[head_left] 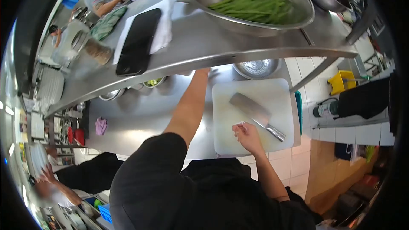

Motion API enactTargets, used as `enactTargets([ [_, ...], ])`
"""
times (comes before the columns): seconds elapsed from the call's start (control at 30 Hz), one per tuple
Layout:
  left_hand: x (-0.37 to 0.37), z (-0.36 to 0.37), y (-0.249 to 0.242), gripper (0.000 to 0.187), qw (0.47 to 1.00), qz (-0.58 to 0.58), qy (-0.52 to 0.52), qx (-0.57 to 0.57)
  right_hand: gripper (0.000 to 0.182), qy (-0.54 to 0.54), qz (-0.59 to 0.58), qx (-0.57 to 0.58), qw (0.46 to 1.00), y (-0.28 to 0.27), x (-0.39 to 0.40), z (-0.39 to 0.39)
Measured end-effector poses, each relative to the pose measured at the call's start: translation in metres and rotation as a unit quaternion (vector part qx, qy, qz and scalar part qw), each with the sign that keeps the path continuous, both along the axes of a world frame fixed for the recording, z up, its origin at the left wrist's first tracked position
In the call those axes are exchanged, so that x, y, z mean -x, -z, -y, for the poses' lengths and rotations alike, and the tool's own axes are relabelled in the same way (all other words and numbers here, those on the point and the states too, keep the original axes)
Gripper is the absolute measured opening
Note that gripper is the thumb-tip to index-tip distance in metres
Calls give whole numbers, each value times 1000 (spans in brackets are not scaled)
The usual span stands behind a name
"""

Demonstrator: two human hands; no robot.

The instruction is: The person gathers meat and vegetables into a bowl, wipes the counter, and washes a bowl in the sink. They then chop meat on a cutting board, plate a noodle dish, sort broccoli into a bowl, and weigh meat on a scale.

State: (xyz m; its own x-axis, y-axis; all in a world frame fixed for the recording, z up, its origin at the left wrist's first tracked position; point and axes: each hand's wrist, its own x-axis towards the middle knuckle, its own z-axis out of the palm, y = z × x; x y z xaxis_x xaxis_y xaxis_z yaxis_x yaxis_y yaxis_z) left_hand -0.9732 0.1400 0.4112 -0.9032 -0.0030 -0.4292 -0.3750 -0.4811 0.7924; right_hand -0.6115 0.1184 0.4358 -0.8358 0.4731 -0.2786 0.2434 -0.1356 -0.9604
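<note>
My left arm (187, 106) stretches forward beneath the raised steel shelf, and the shelf edge hides the fingers of my left hand (203, 72). Over the white cutting board (226, 138), my right hand (248, 137) has its fingers curled in, with a small whitish bit at the fingertips that I cannot make out. A cleaver (251, 108) lies flat on the board just beyond that hand, blade toward the far left and metal handle toward the near right. Behind the board, partly under the shelf, is a round metal bowl (257, 69).
On the shelf (183, 55) are a big steel bowl (255, 27) of long green beans (260, 6), a black phone (140, 38) and a jar (98, 51). A pink cloth (101, 126) lies at the counter's left. Other people stand at the left and far left.
</note>
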Motion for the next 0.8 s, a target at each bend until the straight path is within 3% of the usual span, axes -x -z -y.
enactTargets([
  [0.13,14,50,33,35,997,28,-69,-32,21,-35,5,-7,999,-1,8,3],
  [0.2,28,67,43,24,999,-28,-42,17,20,-59,9,-21,998,-3,14,4],
  [0.23,33,68,49,26,994,-38,-40,98,20,-68,8,-26,997,-4,17,7],
  [0.27,38,70,47,26,994,-38,-48,93,20,-72,3,-32,997,-6,20,9],
  [0.33,46,75,45,25,993,17,-111,-34,20,-77,-1,-43,996,-11,23,15],
  [0.37,53,81,58,23,992,44,-115,37,20,-77,-2,-47,996,-14,25,18],
  [0.4,59,90,88,23,991,46,-119,31,19,-79,-4,-52,996,-17,27,22],
  [0.43,63,106,125,23,992,-17,-30,117,19,-86,-3,-57,995,-19,29,27],
  [0.5,26,144,107,22,989,-11,51,141,19,-81,-21,-74,994,-21,33,37],
  [0.53,-11,167,68,20,995,52,41,77,19,-98,-23,-80,992,-26,37,44],
  [0.6,-53,223,73,17,997,6,76,27,18,-110,-7,-103,989,-41,43,66],
  [0.8,-208,449,28,18,961,-53,98,255,18,-263,-51,-124,956,-76,82,201],
])
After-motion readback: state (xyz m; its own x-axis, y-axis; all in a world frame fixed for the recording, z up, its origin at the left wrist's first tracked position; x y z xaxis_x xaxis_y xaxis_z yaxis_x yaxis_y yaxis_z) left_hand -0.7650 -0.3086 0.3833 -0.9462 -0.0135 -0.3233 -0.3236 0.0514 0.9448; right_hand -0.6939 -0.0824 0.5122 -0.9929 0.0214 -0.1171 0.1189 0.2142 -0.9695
